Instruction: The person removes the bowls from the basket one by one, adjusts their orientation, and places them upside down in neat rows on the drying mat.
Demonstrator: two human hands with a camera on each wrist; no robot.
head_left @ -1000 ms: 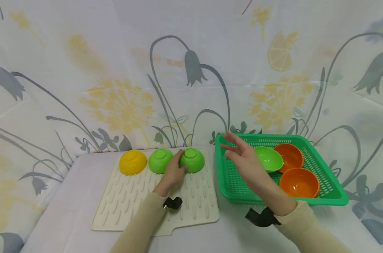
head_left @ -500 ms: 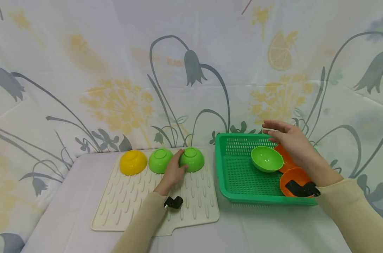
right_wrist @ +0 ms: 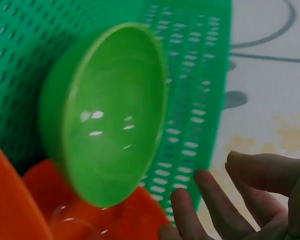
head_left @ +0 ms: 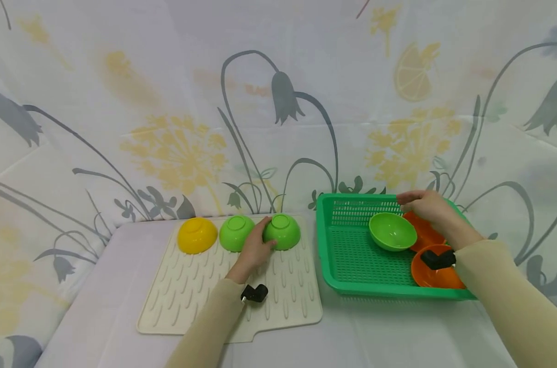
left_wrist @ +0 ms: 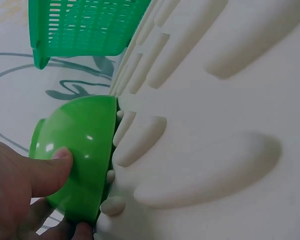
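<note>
My left hand (head_left: 254, 251) holds the right-hand upturned green bowl (head_left: 285, 235) on the cream drying mat (head_left: 200, 296). In the left wrist view the thumb (left_wrist: 57, 167) lies on that bowl's side, with the fingers partly hidden around it. A second upturned green bowl (head_left: 234, 236) and a yellow bowl (head_left: 197, 236) stand to its left. My right hand (head_left: 430, 208), holding nothing, hovers over the back right of the green basket (head_left: 325, 250). Below it are a green bowl (head_left: 391, 232) and two orange bowls, the front one (head_left: 432, 276) partly hidden by the wrist strap.
A floral cloth (head_left: 191, 76) hangs directly behind the mat and basket. The basket's raised, slotted walls surround its bowls, which gather toward the right side. White cloth (head_left: 329, 337) covers the table in front.
My right hand has swung right from the basket's left part, then lowered toward the orange and green bowls. The left hand has stayed at its green bowl. The view has shifted slightly.
</note>
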